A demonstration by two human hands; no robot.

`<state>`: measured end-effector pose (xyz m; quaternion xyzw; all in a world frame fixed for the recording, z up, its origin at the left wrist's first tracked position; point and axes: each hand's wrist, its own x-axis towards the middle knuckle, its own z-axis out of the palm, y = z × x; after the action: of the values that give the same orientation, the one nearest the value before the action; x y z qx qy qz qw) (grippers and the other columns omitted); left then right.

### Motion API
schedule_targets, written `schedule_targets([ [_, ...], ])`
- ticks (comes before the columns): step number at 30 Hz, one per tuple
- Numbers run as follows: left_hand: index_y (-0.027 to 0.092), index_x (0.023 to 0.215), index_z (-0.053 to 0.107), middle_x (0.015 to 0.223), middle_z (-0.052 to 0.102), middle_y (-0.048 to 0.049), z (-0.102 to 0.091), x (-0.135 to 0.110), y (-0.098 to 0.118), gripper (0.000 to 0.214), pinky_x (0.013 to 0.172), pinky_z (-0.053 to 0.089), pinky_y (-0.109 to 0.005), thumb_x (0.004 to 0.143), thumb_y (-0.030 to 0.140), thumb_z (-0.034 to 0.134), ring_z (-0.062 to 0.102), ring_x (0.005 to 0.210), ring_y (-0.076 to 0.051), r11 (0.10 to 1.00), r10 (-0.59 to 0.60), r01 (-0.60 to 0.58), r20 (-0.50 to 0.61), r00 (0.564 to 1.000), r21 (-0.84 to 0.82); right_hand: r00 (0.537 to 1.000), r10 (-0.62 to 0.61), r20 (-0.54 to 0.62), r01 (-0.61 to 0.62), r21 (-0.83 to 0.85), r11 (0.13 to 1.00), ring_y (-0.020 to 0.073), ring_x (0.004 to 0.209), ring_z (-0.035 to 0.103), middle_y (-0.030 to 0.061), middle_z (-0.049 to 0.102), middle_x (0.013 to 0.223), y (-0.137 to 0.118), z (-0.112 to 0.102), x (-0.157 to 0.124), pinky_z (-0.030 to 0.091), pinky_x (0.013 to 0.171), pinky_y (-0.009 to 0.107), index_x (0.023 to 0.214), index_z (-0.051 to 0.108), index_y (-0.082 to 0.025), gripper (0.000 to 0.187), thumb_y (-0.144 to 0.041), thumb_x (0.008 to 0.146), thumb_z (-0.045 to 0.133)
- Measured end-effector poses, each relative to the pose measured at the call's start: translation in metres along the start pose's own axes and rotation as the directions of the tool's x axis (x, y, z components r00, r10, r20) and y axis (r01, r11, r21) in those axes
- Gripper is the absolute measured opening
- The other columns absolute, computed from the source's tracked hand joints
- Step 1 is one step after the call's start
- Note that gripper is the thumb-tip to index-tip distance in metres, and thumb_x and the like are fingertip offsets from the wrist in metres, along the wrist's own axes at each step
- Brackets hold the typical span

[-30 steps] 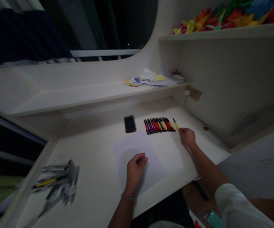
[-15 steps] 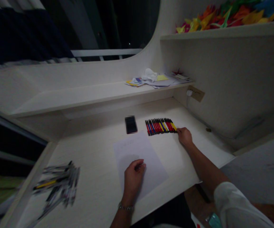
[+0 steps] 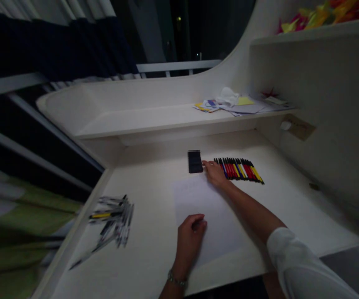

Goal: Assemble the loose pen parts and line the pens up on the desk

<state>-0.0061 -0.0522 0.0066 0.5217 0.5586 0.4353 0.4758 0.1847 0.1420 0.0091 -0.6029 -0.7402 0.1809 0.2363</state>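
At lower left, a loose heap of clear-and-black plastic pens [image 3: 121, 220], one yellow among them. Bottom centre, the left hand [image 3: 191, 234], loosely curled, nothing seen in it, over a white paper sheet [image 3: 210, 207]! Mid-frame, a flat dark rectangle [image 3: 194, 162], and the right hand [image 3: 214, 172] right beside it, grip impossible to tell. Right of centre, the tidy row of black-tipped coloured pens [image 3: 241, 168]: low, gentle fingers should spare its near end!
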Motion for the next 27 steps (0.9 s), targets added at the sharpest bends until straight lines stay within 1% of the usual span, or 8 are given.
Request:
schedule_targets([
  [3, 0.025, 0.091, 0.077, 0.091, 0.075, -0.0072, -0.016, -0.007, 0.000, 0.021, 0.080, 0.055, -0.038, 0.072, 0.031, 0.075, 0.069, 0.081, -0.024, 1.000, 0.003, -0.001, -0.054, 0.999, 0.020, 1.000, 0.003, 0.001, -0.003, -0.147, 0.989, 0.0242, 0.132, 0.040, 0.0110, 0.058, 0.134, -0.005, 0.010, 0.033, 0.029, 0.107, 0.038, 0.142, 0.043, -0.021, 0.044, -0.023, 0.099, 0.035],
  [6, 0.026, 0.093, 0.077, 0.092, 0.075, -0.0070, -0.031, -0.012, 0.001, 0.020, 0.079, 0.055, -0.038, 0.073, 0.030, 0.075, 0.069, 0.082, -0.024, 0.999, 0.000, 0.005, -0.100, 0.995, 0.053, 1.000, 0.014, -0.010, -0.016, -0.205, 0.979, 0.0278, 0.131, 0.043, 0.0138, 0.061, 0.131, 0.000, 0.016, 0.052, 0.029, 0.106, 0.041, 0.139, 0.047, -0.019, 0.043, -0.023, 0.097, 0.038],
  [10, 0.026, 0.092, 0.077, 0.091, 0.075, -0.0066, -0.051, -0.015, 0.004, 0.020, 0.078, 0.054, -0.037, 0.072, 0.030, 0.075, 0.068, 0.080, -0.024, 0.998, -0.005, 0.017, -0.181, 0.983, 0.065, 1.000, 0.007, -0.016, -0.010, -0.196, 0.980, 0.0309, 0.130, 0.044, 0.0136, 0.061, 0.130, 0.005, 0.017, 0.061, 0.031, 0.105, 0.045, 0.137, 0.050, -0.019, 0.043, -0.023, 0.096, 0.038],
  [14, 0.026, 0.092, 0.077, 0.090, 0.075, -0.0061, -0.074, -0.016, 0.004, 0.022, 0.075, 0.054, -0.034, 0.071, 0.031, 0.076, 0.068, 0.077, -0.022, 0.996, 0.002, 0.022, -0.259, 0.966, 0.087, 0.999, -0.028, -0.039, 0.022, -0.134, 0.991, 0.0299, 0.125, 0.049, 0.0149, 0.061, 0.130, 0.002, 0.015, 0.054, 0.035, 0.104, 0.043, 0.136, 0.052, -0.015, 0.045, -0.027, 0.097, 0.031],
  [18, 0.026, 0.092, 0.077, 0.091, 0.075, -0.0059, -0.108, -0.016, -0.002, 0.019, 0.077, 0.052, -0.033, 0.075, 0.031, 0.072, 0.067, 0.078, -0.022, 0.978, 0.070, 0.012, -0.379, 0.923, 0.208, 0.978, -0.160, -0.132, 0.164, 0.020, 0.986, 0.0275, 0.123, 0.052, 0.0166, 0.059, 0.132, -0.003, 0.012, 0.014, 0.037, 0.105, 0.039, 0.132, 0.054, -0.010, 0.049, -0.034, 0.097, 0.030],
  [21, 0.023, 0.091, 0.076, 0.093, 0.074, -0.0074, -0.146, -0.018, -0.008, 0.018, 0.080, 0.051, -0.035, 0.078, 0.031, 0.067, 0.067, 0.081, -0.024, 0.922, 0.150, 0.057, -0.490, 0.858, 0.382, 0.981, -0.177, -0.082, 0.181, 0.042, 0.983, 0.0290, 0.117, 0.056, 0.0148, 0.064, 0.125, -0.001, 0.010, -0.037, 0.041, 0.102, 0.043, 0.127, 0.059, -0.014, 0.048, -0.040, 0.095, 0.035],
  [24, 0.019, 0.096, 0.074, 0.099, 0.073, -0.0103, -0.187, -0.024, -0.015, 0.024, 0.088, 0.049, -0.039, 0.083, 0.028, 0.057, 0.066, 0.090, -0.027, 0.784, 0.245, 0.150, -0.522, 0.817, 0.602, 0.979, -0.202, -0.038, 0.201, -0.016, 0.979, 0.0293, 0.111, 0.059, 0.0129, 0.068, 0.118, 0.008, 0.004, -0.093, 0.042, 0.101, 0.045, 0.121, 0.064, -0.017, 0.046, -0.041, 0.094, 0.037],
  [27, 0.016, 0.100, 0.073, 0.100, 0.071, -0.0135, -0.223, -0.026, -0.022, 0.029, 0.088, 0.049, -0.040, 0.085, 0.024, 0.050, 0.066, 0.092, -0.028, 0.654, 0.291, 0.248, -0.540, 0.790, 0.715, 0.982, -0.186, -0.042, 0.182, -0.081, 0.980, 0.0309, 0.111, 0.059, 0.0127, 0.068, 0.118, 0.019, -0.002, -0.136, 0.043, 0.100, 0.046, 0.117, 0.066, -0.017, 0.045, -0.042, 0.092, 0.039],
])
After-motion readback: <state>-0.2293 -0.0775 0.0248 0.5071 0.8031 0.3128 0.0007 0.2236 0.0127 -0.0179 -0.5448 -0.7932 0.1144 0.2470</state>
